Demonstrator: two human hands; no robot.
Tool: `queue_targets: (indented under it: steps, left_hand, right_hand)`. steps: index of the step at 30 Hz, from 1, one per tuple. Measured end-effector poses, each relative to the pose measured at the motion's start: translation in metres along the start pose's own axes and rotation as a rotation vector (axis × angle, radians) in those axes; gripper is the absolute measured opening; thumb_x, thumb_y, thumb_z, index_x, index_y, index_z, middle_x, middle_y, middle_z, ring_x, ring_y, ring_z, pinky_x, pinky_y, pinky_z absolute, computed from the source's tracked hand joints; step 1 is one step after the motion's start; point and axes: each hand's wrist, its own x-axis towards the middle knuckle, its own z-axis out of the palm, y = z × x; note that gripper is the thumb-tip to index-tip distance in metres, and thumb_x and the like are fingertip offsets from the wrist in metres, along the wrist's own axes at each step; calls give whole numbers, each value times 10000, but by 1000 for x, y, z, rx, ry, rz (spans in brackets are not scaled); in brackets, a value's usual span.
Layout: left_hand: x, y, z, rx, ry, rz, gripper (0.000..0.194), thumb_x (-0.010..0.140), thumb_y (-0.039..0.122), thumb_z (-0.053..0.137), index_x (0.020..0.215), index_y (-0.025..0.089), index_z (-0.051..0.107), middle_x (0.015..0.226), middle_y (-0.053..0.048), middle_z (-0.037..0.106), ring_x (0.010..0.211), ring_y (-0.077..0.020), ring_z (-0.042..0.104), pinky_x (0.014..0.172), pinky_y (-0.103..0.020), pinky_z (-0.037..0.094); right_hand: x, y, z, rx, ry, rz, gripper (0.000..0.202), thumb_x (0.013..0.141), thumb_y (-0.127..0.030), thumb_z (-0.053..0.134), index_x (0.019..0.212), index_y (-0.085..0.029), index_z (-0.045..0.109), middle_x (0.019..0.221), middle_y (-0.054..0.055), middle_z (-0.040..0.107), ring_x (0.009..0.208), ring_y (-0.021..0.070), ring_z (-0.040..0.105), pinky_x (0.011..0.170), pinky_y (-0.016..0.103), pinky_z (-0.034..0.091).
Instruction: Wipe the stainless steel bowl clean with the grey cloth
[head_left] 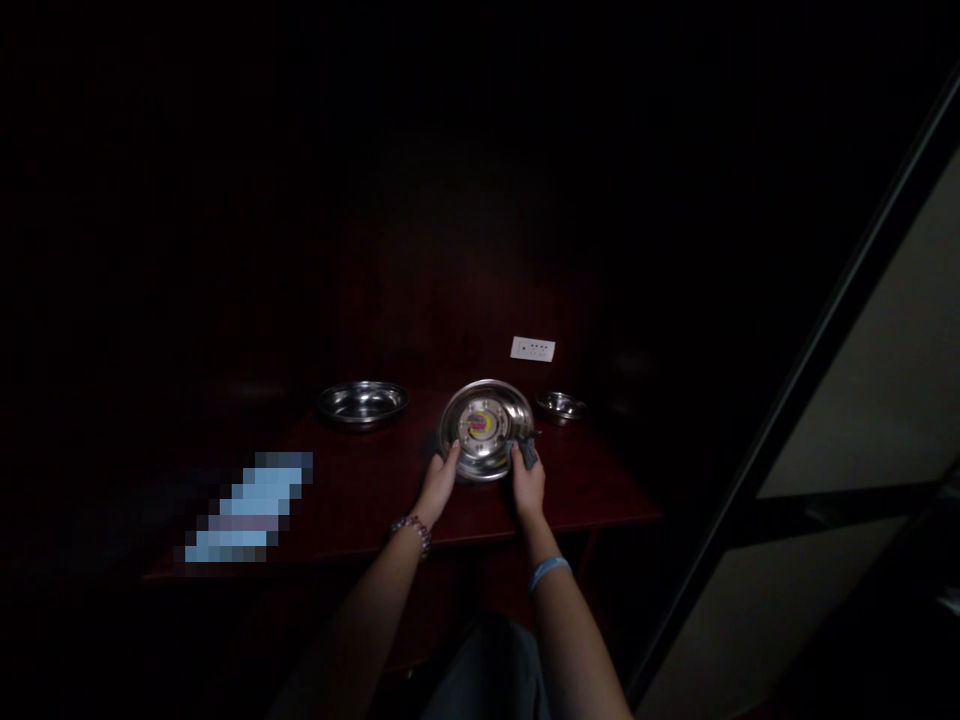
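A round stainless steel plate (495, 462) with a yellow and pink sticker at its centre is tilted up towards me over the dark red table. My left hand (440, 482) grips its lower left rim, thumb on the face. At the lower right rim, my right hand (529, 485) is closed round the plate and a crumpled dark grey cloth-like piece (529, 452). The fingers behind the plate are hidden.
On the table (360, 520) a wide steel dish (363, 404) stands at the back left and a small steel bowl (561, 407) at the back right. A white socket panel (533, 349) is on the rear wall. A blurred-out bluish patch (251, 510) covers the front left.
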Motion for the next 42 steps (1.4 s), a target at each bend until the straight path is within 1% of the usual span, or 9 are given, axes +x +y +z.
queue_targets:
  steps: [5, 10, 13, 20, 27, 31, 34, 38, 42]
  left_hand:
    - [0, 0, 1, 0, 10, 69, 481, 887, 412, 591, 1295, 158, 579, 1367, -114, 609, 1285, -230, 551, 1122, -363, 371]
    - [-4, 0, 1, 98, -62, 62, 614, 805, 320, 695, 1362, 163, 491, 1419, -145, 557, 1295, -232, 538, 1136, -372, 344]
    - [-4, -2, -1, 168, -91, 77, 556, 784, 286, 693, 1304, 157, 543, 1390, -154, 581, 1279, -246, 549, 1128, -390, 348]
    - [3, -10, -6, 169, -49, 49, 387, 787, 279, 643, 1146, 135, 647, 1259, -136, 677, 1205, -269, 603, 1102, -446, 374]
    - [10, -16, -10, 93, 8, -53, 301, 824, 326, 635, 1065, 153, 685, 1176, -115, 721, 1141, -260, 648, 1059, -406, 431]
    - [8, -11, -12, 86, 52, -87, 413, 867, 452, 595, 1146, 153, 658, 1257, -129, 681, 1219, -254, 603, 1083, -397, 407]
    - [4, -3, -9, 66, 48, -61, 443, 882, 474, 574, 1186, 160, 646, 1279, -121, 670, 1255, -251, 575, 1103, -386, 387]
    - [-5, 11, -2, 31, -18, -24, 436, 869, 407, 615, 1240, 179, 618, 1311, -105, 651, 1265, -250, 566, 1121, -387, 372]
    - [-12, 15, 4, 70, -74, 22, 582, 782, 298, 717, 1324, 181, 539, 1390, -116, 588, 1289, -241, 540, 1147, -371, 334]
  right_hand:
    - [2, 1, 0, 12, -10, 27, 487, 829, -558, 553, 1110, -198, 719, 1029, 93, 755, 976, 249, 684, 836, 309, 505]
    - [1, 1, -1, -53, -28, 75, 474, 833, -561, 533, 1031, -187, 745, 963, 88, 763, 913, 248, 699, 784, 292, 506]
    - [0, 0, -1, -89, -25, 102, 476, 833, -563, 524, 998, -181, 754, 908, 90, 765, 863, 247, 705, 751, 286, 506]
    - [-1, -1, -1, -96, -68, 104, 441, 820, -562, 550, 964, -201, 757, 929, 88, 767, 886, 241, 706, 760, 280, 509]
    - [-1, -3, -1, 77, 67, 44, 496, 810, -538, 570, 1096, -162, 722, 1058, 117, 750, 984, 265, 691, 822, 312, 521]
    - [-2, -5, -2, 51, 28, 53, 471, 812, -533, 569, 1073, -177, 733, 1039, 97, 757, 976, 261, 693, 833, 309, 519]
    - [-2, -6, -3, -19, -13, 75, 428, 819, -520, 562, 1016, -190, 749, 1014, 93, 761, 957, 263, 697, 828, 309, 513]
    - [-2, -7, -4, -36, 8, 78, 431, 833, -511, 537, 1012, -180, 747, 1018, 98, 759, 967, 262, 693, 827, 308, 507]
    - [-2, -6, -4, -20, 49, 77, 440, 837, -502, 529, 1059, -182, 734, 1041, 89, 754, 978, 255, 689, 839, 303, 504]
